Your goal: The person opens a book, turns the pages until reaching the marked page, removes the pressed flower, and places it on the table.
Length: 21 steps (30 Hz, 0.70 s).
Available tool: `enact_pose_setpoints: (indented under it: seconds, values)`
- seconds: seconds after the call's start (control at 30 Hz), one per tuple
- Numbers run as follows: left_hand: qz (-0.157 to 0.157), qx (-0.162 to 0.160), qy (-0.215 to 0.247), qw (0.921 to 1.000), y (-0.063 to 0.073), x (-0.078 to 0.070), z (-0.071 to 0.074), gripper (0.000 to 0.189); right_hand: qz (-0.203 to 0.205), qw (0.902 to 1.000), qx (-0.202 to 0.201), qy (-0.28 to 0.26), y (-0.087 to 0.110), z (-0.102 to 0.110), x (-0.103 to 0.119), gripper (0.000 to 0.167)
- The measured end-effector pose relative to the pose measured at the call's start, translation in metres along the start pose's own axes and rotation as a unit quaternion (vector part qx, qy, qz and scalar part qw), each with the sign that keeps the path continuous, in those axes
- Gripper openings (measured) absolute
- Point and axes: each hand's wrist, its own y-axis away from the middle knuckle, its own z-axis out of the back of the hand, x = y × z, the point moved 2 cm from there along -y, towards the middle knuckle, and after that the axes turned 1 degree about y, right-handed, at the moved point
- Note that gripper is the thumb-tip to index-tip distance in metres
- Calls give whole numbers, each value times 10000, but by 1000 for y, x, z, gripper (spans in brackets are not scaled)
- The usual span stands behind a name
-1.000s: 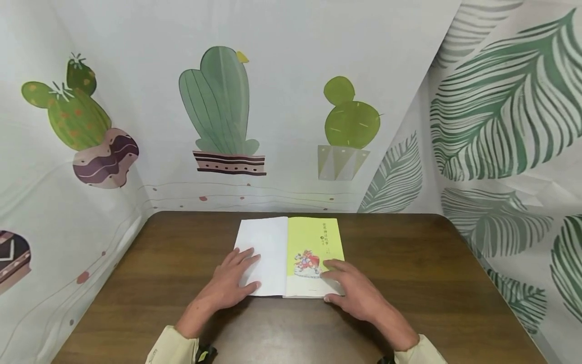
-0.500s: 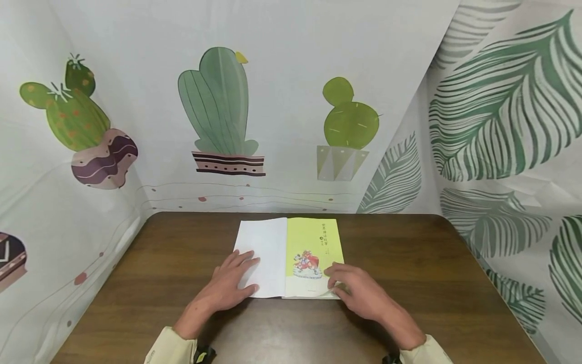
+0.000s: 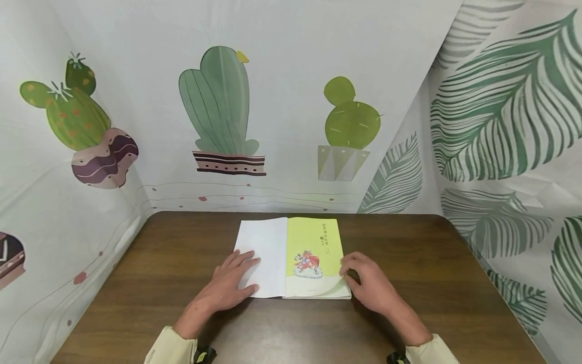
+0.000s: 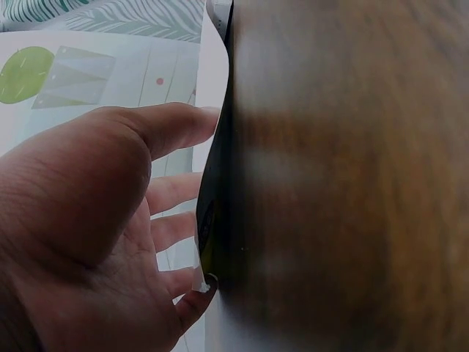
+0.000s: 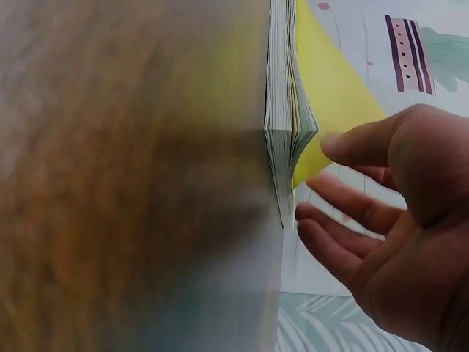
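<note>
An open book point(image 3: 272, 235) lies on the brown table point(image 3: 432, 283), a little below the middle of the head view. The left hand point(image 3: 226, 280), spread out, rests on the blank white page point(image 3: 269, 265); the right hand point(image 3: 372, 284) pinches the outer edge of the yellow page point(image 3: 311, 236) (curled up at its lower right)
</note>
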Motion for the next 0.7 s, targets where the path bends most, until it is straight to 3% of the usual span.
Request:
enact_pose_setpoints:
  seconds: [0.07,0.2,0.3,0.4,0.57,0.7]
  values:
    - [-1,-1,-8,10000,-1,0,0,62,-243,9996,-160,10,-1,0,-2,25]
    - [-15,-12,-27,10000,-1,1,-1,62,-863,9957,-266,-207,-2,-1,-3,43]
    - [-14,-24,-22,10000,-1,1,-1,62,-1252,9889,-154,-784,-3,-3,-2,47]
    - [-8,-32,-7,10000,-1,1,-1,62,-1459,9747,13,-1692,-3,-9,2,46]
    - [-17,-95,57,9999,-2,2,0,60,-1244,9454,379,-2990,-2,-23,11,56]
    - [-15,-141,177,9997,-3,3,0,57,-549,9469,672,-3096,-3,-34,22,67]
